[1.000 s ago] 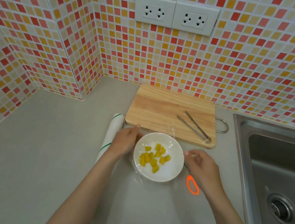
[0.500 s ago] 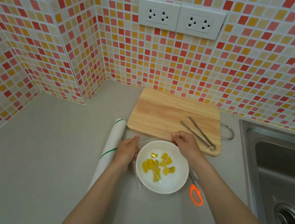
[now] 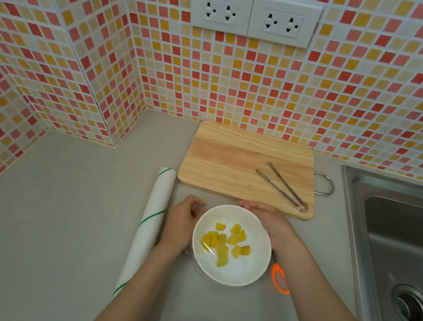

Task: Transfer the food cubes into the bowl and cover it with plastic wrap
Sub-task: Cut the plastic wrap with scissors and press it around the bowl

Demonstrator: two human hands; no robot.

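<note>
A white bowl [image 3: 239, 271] stands on the grey counter and holds several yellow food cubes [image 3: 225, 243]. Clear plastic wrap [image 3: 206, 247] lies over the bowl, with glints on its left side. My left hand [image 3: 179, 224] presses against the bowl's left rim, fingers curled on the wrap. My right hand [image 3: 269, 218] curves around the far right rim, flat against the bowl's side. The wrap's edge under my hands is hard to make out.
A white roll of plastic wrap [image 3: 149, 225] lies left of the bowl. Metal tongs [image 3: 282, 185] rest on the wooden cutting board [image 3: 232, 164] behind. Orange-handled scissors [image 3: 280, 278] lie right of the bowl. A steel sink [image 3: 400, 250] is at the right.
My right hand went from the bowl's right side to its far rim, then slid round to the far right rim. The left hand stayed at the left rim.
</note>
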